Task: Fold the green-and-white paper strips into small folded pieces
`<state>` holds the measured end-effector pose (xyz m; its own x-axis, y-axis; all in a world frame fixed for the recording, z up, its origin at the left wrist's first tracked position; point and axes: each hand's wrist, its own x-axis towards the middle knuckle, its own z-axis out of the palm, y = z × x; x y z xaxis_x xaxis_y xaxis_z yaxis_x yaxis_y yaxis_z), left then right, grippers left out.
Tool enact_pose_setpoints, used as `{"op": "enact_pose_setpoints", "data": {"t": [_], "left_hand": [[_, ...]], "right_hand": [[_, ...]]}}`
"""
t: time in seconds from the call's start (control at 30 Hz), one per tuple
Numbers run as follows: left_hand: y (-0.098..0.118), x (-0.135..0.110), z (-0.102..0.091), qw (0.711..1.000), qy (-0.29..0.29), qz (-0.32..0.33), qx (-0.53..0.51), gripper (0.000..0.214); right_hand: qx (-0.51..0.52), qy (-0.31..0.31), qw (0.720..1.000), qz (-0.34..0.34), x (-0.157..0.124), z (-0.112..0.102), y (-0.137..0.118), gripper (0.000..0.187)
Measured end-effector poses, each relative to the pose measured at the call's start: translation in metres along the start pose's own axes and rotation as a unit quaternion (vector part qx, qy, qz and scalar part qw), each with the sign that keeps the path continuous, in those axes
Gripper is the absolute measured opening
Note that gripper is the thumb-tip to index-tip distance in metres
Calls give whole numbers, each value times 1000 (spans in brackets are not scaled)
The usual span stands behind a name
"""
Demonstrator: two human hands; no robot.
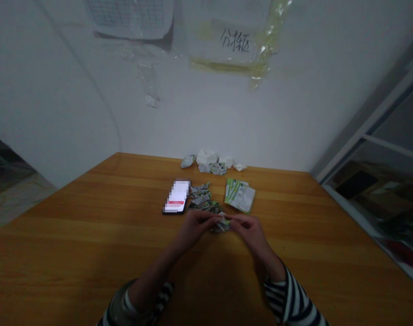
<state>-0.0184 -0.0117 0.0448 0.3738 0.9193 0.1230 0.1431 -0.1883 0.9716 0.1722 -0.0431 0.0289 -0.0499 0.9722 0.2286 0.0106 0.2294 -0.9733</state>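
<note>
A small folded green-and-white paper piece [223,224] is held pinched between the closed fingertips of the left hand [194,227] and right hand [250,233], near a row of similar folded pieces [201,197].

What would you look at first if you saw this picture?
First come the left hand and right hand, pinching a small folded green-and-white paper above the golden-brown wooden table. Beyond them lie a flat stack of green printed cards, and crumpled white paper lumps against the white wall.

A smartphone [175,197] on a wooden table [91,240], a handwritten wall sign [235,43]
</note>
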Motion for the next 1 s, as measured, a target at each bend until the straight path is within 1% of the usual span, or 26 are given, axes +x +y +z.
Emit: {"op": "enact_pose_setpoints", "data": {"t": [0.1, 0.2, 0.27, 0.3, 0.37, 0.43, 0.47, 0.57, 0.63, 0.7, 0.77, 0.83, 0.9, 1.0], "left_hand": [[-3, 0, 1, 1000, 18, 11, 20, 25], [-2, -2, 2, 998, 35, 21, 38, 25], [0, -2, 2, 998, 35, 23, 38, 24], [1, -3, 2, 999, 30, 25, 34, 24], [3, -3, 1, 999, 16, 30, 29, 23], [5, -3, 1, 999, 11, 37, 27, 22], [5, -3, 0, 999, 14, 39, 25, 21], [4, -3, 1, 999, 19, 44, 2, 15], [2, -4, 3, 999, 7, 41, -23, 16], [1, -5, 6, 998, -4, 25, -52, 19], [1, -5, 8, 997, 6, 1, -78, 18], [2, -6, 9, 995, 29, -21, -96, 14], [4, -6, 8, 993, 50, -27, -104, 11], [5, -5, 7, 992, 68, -18, -103, 9]], "right_hand": [[32, -7, 999, 9, 0, 2, -2, 23], [60, 4, 998, 5, -1, 5, -2, 34], [48, 11, 999, -7, -2, 4, 0, 40], [36, 9, 999, -17, -3, 3, 0, 39], [15, -13, 999, -40, -3, 1, 2, 30], [14, -33, 998, -55, -3, 0, 2, 22], [22, -34, 998, -54, -3, 0, 1, 19], [55, -4, 998, -19, -2, 3, -2, 16], [69, 28, 997, 3, -2, 6, -4, 13], [75, 54, 996, 7, -3, 7, -6, 13], [73, 76, 994, -2, -3, 7, -7, 12], [57, 87, 995, -12, -3, 5, -7, 8], [37, 84, 996, -21, -2, 2, -6, 5], [16, 66, 997, -28, -1, -2, -6, 6]]}}
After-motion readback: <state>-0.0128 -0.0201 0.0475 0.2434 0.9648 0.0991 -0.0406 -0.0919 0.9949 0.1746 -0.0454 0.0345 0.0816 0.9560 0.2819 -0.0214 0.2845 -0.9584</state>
